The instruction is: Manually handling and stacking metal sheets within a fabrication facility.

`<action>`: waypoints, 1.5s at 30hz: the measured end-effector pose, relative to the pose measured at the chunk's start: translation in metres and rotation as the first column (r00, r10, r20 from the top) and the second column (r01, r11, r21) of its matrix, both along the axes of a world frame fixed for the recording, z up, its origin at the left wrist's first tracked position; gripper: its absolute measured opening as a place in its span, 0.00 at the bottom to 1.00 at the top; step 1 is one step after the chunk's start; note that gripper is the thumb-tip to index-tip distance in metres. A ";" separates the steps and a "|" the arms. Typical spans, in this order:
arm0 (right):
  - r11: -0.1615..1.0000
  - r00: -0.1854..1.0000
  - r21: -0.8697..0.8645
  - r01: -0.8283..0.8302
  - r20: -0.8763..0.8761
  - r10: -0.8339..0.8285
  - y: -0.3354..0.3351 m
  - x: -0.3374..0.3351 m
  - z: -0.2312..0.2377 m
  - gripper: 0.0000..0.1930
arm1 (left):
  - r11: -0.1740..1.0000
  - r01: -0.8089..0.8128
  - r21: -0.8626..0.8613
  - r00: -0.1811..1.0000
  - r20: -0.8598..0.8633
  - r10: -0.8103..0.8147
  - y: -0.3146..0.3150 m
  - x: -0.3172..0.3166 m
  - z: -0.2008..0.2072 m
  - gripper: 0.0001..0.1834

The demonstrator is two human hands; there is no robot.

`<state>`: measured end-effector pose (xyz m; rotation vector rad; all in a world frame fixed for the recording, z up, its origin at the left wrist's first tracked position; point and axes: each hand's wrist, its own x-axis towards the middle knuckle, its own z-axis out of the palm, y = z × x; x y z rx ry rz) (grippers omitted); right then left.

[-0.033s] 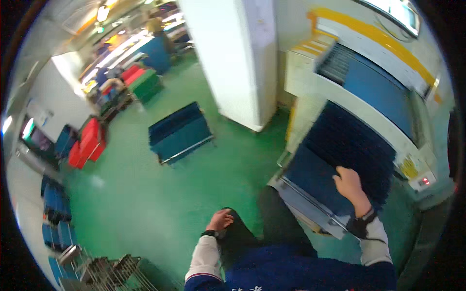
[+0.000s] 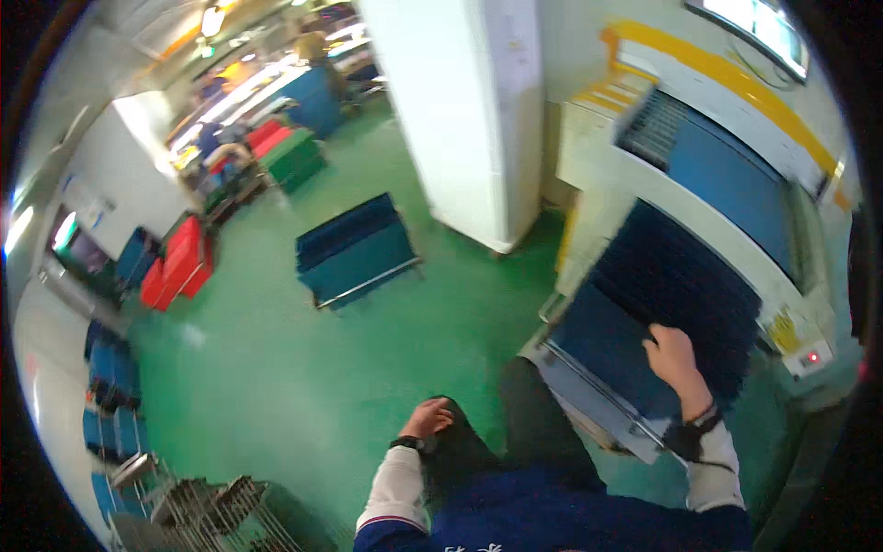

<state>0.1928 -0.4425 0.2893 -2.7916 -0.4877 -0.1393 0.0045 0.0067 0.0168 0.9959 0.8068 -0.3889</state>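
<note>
My right hand (image 2: pixel 673 357) reaches over a cart (image 2: pixel 602 385) with a blue sloping bed and a metal rail along its near side. Its fingers are curled at the edge of a dense dark blue stack (image 2: pixel 685 285) on the cart. Whatever lies between them is hidden. Over my left knee, my left hand (image 2: pixel 428 419) is loosely closed, with nothing visible in it. Both wrists carry dark bands.
A pale machine (image 2: pixel 589 147) with a blue bed stands beyond the cart. A white pillar (image 2: pixel 460 120) rises ahead. Another blue cart (image 2: pixel 359 262) sits mid-floor, with red bins (image 2: pixel 179 267) leftward. Metal racks (image 2: pixel 198 515) are at lower left; people work far off.
The whole scene has shifted slightly to the right in my view. My right hand keeps its place against the dark stack, and my left hand stays by the knee.
</note>
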 end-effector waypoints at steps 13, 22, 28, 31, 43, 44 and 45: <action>0.994 0.995 -0.055 0.093 -0.015 -0.094 0.005 0.005 -0.012 0.18 | 0.998 -0.061 -0.013 0.998 -0.004 0.061 -0.001 -0.007 -0.032 0.19; 0.983 0.985 -0.092 0.160 -0.053 -0.165 0.002 0.007 -0.013 0.19 | 0.999 0.000 0.043 0.999 -0.046 0.002 -0.007 0.002 -0.021 0.21; 0.977 0.983 -0.109 0.183 0.045 -0.179 0.006 -0.001 -0.014 0.19 | 1.000 0.001 -0.020 1.000 -0.006 -0.001 -0.004 0.001 -0.033 0.20; 0.983 0.988 -0.103 0.155 0.036 -0.152 0.004 -0.002 -0.015 0.19 | 1.000 0.016 0.002 1.000 -0.016 -0.016 -0.005 0.003 -0.036 0.20; 0.982 0.988 -0.117 0.149 0.047 -0.144 0.005 -0.004 -0.014 0.18 | 0.999 0.021 0.036 0.999 -0.032 -0.020 -0.005 0.003 -0.037 0.19; 0.981 0.988 -0.115 0.155 0.044 -0.151 0.006 -0.004 -0.012 0.18 | 0.999 0.023 0.036 0.999 -0.033 -0.022 -0.006 0.003 -0.034 0.19; 0.980 0.987 -0.114 0.162 0.040 -0.159 0.007 -0.005 -0.011 0.18 | 0.999 0.023 0.033 0.999 -0.024 -0.022 -0.007 0.003 -0.031 0.19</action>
